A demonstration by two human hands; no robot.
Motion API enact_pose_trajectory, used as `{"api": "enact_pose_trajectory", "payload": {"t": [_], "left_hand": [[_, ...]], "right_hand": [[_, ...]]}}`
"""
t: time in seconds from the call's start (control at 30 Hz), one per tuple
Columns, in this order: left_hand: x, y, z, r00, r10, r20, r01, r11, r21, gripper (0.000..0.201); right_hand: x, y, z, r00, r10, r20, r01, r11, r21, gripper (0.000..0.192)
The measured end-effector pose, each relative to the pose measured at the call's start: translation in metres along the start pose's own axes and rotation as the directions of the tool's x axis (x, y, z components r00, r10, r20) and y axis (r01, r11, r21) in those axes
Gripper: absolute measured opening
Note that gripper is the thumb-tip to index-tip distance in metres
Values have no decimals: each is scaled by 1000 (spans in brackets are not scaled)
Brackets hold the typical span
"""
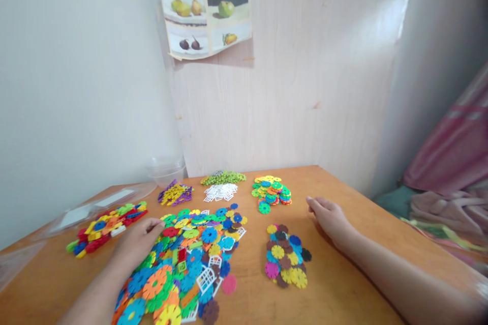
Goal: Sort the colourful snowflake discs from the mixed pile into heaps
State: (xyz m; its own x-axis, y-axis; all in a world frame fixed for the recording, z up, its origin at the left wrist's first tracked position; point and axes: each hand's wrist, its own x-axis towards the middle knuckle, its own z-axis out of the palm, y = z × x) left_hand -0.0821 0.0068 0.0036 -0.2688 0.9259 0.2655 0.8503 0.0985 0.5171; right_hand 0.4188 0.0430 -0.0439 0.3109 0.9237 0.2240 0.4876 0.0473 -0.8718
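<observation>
My left hand is at the left edge of a large mixed pile of colourful plastic snowflake discs. Its fingers are pinched together, and whatever they may hold is hidden. White window-shaped pieces and a few small bricks lie among these discs. On the right, my right hand is low over the table, fingers curled and closed; I cannot make out anything in them. It is nearest to a heap of green, yellow and orange discs and a group of brown, yellow and blue discs.
Bricks lie to the left, purple and yellow pieces behind. White pieces and green pieces sit at the back of the wooden table. A clear tub and plastic bags are at back left.
</observation>
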Motion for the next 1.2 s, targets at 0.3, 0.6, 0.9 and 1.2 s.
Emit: {"api": "enact_pose_trajectory", "payload": {"t": [0.3,0.6,0.9,1.2], "left_hand": [[-11,22,-1,999,44,3,-44,996,-76,38],[-41,75,11,932,349,94,-340,935,-101,41],[-55,95,23,789,567,235,-600,794,98,29],[-54,98,27,774,593,224,-631,750,197,22]], "right_hand": [[18,4,9,992,-104,76,117,973,-198,43],[18,-8,12,990,-54,129,105,901,-422,47],[13,-24,12,992,1,127,63,861,-505,46],[14,-21,13,988,-21,152,94,868,-487,47]]}}
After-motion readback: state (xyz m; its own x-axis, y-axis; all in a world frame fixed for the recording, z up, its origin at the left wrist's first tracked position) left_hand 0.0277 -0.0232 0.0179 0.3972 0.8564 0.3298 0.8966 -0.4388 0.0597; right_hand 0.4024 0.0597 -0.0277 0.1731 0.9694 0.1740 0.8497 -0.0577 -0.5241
